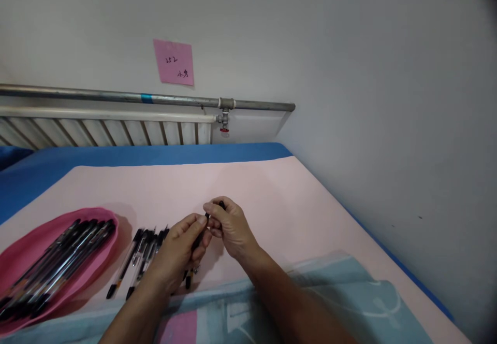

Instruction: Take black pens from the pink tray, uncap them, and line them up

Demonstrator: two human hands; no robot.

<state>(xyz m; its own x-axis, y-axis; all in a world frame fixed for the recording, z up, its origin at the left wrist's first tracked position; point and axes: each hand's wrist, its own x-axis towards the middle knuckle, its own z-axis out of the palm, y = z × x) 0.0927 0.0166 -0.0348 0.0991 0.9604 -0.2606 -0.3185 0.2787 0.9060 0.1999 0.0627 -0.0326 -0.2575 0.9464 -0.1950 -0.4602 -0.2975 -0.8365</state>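
Observation:
Both my hands are close together above the pink sheet, fingertips nearly meeting. My left hand (188, 238) is closed around a dark pen (199, 239), most of it hidden by the fingers. My right hand (233, 227) pinches a small black piece that looks like a pen cap (222, 204), beside the pen's upper end. Whether the two parts touch cannot be made out. Several clear pens with black caps (145, 253) lie side by side left of my left hand, partly behind my forearm. More pens (72, 261) fill a pink basket (110, 256) further left.
A pale pink sheet (264, 188) covers the surface, with a blue border (174, 153) behind it. Light blue patterned cloth (349, 292) lies along the near edge. A radiator (97, 129) and metal pipe (186, 99) run along the back wall. The right wall (388, 126) is close.

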